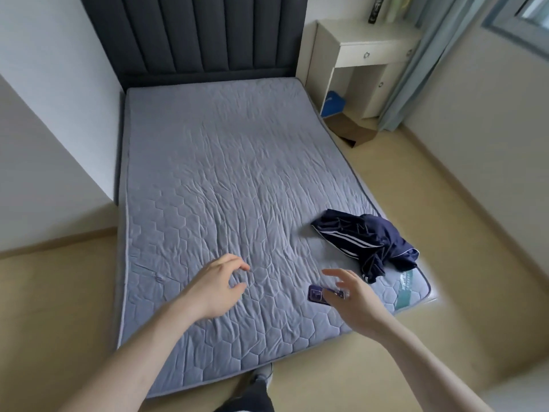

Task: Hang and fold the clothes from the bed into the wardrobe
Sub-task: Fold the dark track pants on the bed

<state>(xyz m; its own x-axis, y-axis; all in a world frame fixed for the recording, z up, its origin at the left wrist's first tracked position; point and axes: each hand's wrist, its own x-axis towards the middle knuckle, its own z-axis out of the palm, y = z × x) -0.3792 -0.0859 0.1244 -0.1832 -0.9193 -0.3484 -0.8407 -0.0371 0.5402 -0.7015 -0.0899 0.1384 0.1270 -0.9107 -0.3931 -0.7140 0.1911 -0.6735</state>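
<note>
so, garment: i see navy clothes (368, 239) with white side stripes crumpled on the mattress (208, 162), near its foot-end corner on my right; the heap's long axis runs diagonally, from a flatter striped end nearer the mattress centre out to a bunched end at the mattress edge.
left hand: my left hand (217, 283) hovers over the foot end of the mattress, well apart from the clothes; fingers loosely curled, holding nothing.
right hand: my right hand (350, 295) is spread, fingers apart and fairly straight, just above a purple phone (319, 294) lying on the mattress near the clothes; whether a fingertip touches the phone i cannot tell.
hidden: the hand covers the phone's right end; the clothes' folds hide what kind of garment it is; frame edges are blurred.
surroundings: a dark padded headboard (193, 34) stands at the mattress's far end, a cream nightstand (365, 58) beside it, and a curtain (421, 63) past that.
</note>
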